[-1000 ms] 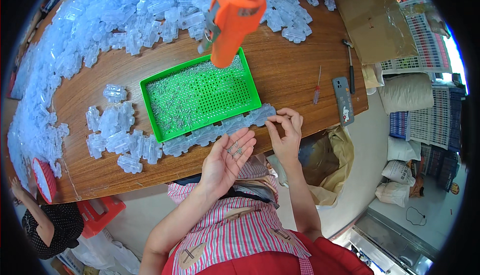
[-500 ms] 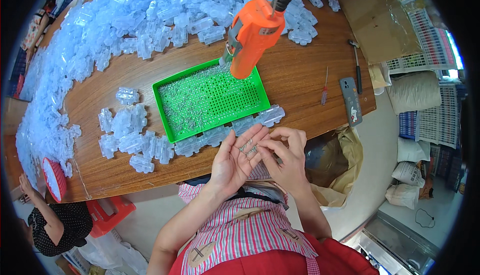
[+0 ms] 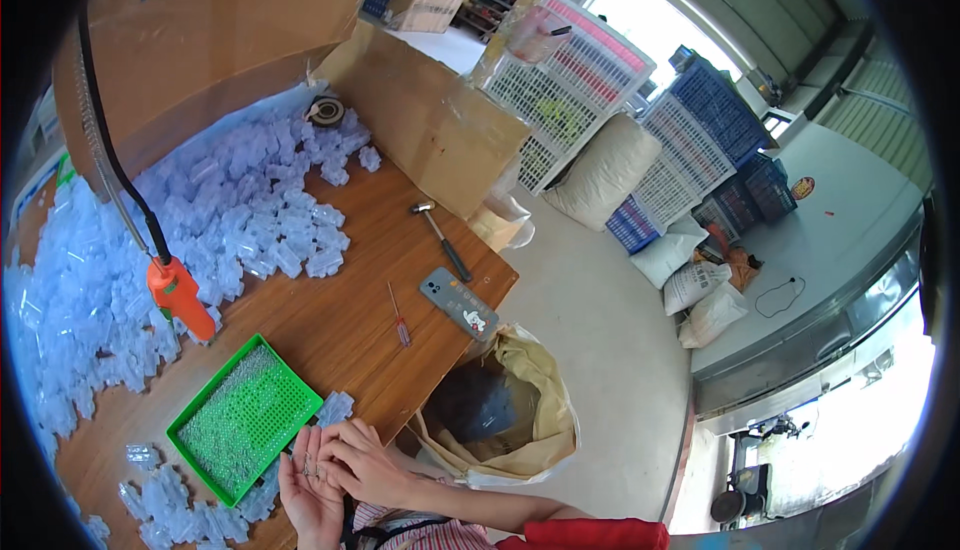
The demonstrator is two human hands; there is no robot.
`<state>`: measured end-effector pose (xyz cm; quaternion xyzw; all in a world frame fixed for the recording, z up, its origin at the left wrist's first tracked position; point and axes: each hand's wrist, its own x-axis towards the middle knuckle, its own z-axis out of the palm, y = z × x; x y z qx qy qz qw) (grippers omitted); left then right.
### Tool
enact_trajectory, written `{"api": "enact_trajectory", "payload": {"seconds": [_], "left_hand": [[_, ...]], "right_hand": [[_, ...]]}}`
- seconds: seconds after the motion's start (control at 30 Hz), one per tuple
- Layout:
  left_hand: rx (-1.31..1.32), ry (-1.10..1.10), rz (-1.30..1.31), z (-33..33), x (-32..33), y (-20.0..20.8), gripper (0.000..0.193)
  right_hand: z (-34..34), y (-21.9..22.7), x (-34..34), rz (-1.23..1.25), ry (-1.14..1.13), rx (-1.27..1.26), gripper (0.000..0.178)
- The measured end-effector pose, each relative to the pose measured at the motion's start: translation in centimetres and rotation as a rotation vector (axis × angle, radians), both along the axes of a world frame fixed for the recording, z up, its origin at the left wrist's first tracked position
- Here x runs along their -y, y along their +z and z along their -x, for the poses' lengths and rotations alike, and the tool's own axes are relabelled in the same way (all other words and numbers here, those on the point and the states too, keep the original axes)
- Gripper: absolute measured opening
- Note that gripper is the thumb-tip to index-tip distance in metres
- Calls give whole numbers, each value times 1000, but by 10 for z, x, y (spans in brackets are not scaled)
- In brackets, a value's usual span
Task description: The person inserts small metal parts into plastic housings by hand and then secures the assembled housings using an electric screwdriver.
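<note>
My left hand [image 3: 312, 502] is palm up and cupped, with several small metal screws [image 3: 311, 468] lying on the palm and fingers. Over that palm, my right hand [image 3: 362, 462] has thumb and fingers drawn together in a pinch; what sits between the fingertips is too small to make out. Just beyond both hands is a green perforated tray [image 3: 288, 392] holding many loose screws [image 3: 230, 432]. Clear plastic casings [image 3: 336, 408] line the tray's near edge, partly behind my hands. An orange electric screwdriver [image 3: 180, 300] hangs above the table beyond the tray.
A large heap of clear plastic casings [image 3: 190, 220] covers the far left. A smaller cluster [image 3: 168, 505] lies left of the tray. A hammer [image 3: 442, 240], a phone [image 3: 460, 302] and a red-handled screwdriver [image 3: 400, 322] lie at right. An open lined sack [image 3: 550, 410] stands beside the table edge.
My view has swung to the right and up, so the table and hands now appear lower left. My hands keep nearly the same pose, with the screws still in the left palm.
</note>
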<state>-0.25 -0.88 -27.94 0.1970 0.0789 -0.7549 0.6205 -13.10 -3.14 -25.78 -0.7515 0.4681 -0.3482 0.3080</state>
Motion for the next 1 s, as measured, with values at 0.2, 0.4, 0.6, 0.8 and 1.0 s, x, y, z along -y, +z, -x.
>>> {"api": "enact_trajectory", "payload": {"seconds": [0.2, 0.4, 0.6, 0.8, 1.0], "left_hand": [[113, -52, 100, 1, -1, -2, 49], [118, -32, 63, -4, -14, 1, 51], [234, -126, -134, 2, -16, 0, 31], [317, -273, -146, 9, -25, 1, 28], [404, -306, -159, 3, -35, -9, 24]], "right_hand": [[-4, 9, -6, 74, -38, -89, 14], [-12, 7, -16, 74, -18, -81, 12], [-5, 18, -10, 74, -50, -39, 6], [13, 13, -13, 81, -69, -26, 11], [11, 3, -15, 158, 82, -229, 17]]}}
